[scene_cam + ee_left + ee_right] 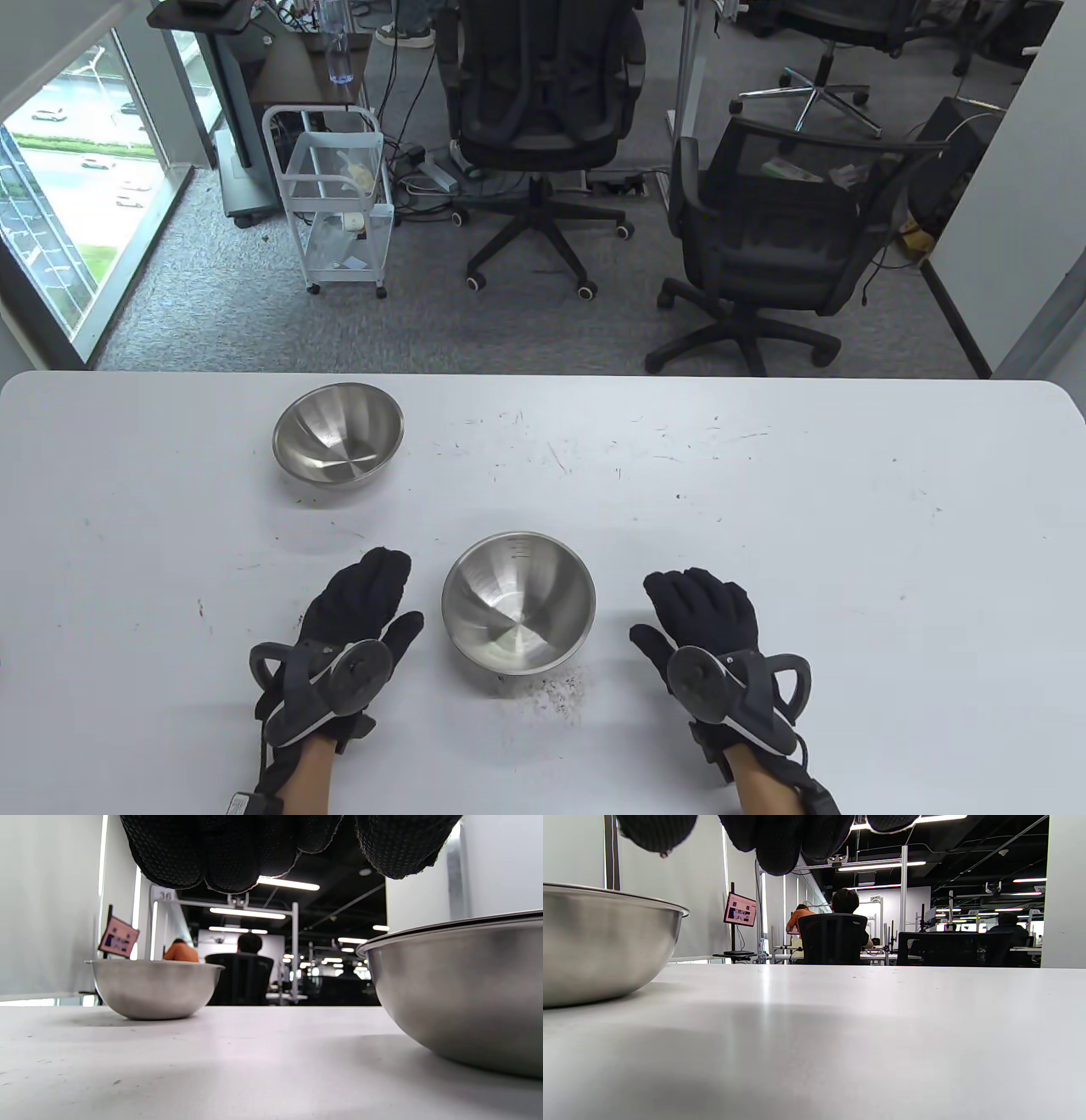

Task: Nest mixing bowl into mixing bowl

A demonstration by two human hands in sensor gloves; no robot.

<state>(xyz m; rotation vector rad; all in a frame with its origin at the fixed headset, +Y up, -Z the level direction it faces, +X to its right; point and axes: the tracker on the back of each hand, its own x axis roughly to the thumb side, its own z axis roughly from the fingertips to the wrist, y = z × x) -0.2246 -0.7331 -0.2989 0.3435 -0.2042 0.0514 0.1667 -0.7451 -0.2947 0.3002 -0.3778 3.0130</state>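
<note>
Two steel bowls on the white tabletop (pixel 764 509): the larger bowl (pixel 517 604) sits upright between both hands, the smaller bowl (pixel 338 433) well beyond. Left hand (pixel 352 632) and right hand (pixel 708 628) rest flat, fingers spread, holding nothing.

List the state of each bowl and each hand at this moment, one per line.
near mixing bowl: upright, empty, on the table between the hands, untouched.
far mixing bowl: upright, empty, standing apart, not nested.
left hand: flat on the table, holding nothing.
right hand: flat on the table, holding nothing.
</note>
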